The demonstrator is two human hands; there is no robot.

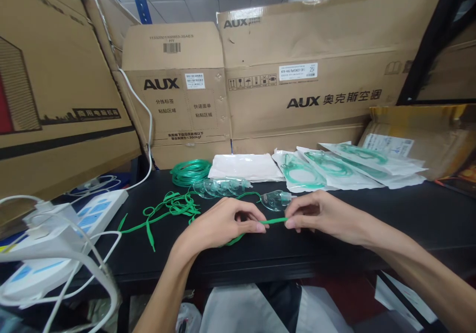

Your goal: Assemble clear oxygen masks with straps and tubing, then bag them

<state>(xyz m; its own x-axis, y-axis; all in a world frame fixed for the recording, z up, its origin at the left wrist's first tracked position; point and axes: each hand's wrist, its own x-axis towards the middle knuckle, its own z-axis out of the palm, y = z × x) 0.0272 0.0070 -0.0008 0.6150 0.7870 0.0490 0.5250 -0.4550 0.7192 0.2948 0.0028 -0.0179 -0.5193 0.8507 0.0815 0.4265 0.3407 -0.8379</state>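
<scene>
My left hand [223, 224] and my right hand [316, 214] both pinch a green elastic strap [275, 220], stretched between their fingertips over the black table [409, 219]. Just behind my right hand lies a clear oxygen mask [275, 199] joined to that strap. A row of clear masks [221, 186] lies behind my left hand. A tangle of loose green straps [167, 209] sprawls to the left.
A coil of green tubing [190, 171], a stack of white bags [246, 167] and several sealed packets with green tubing [334, 167] lie at the back. Large AUX cardboard boxes [297, 75] wall the rear. A white power strip [89, 214] with cables sits at left.
</scene>
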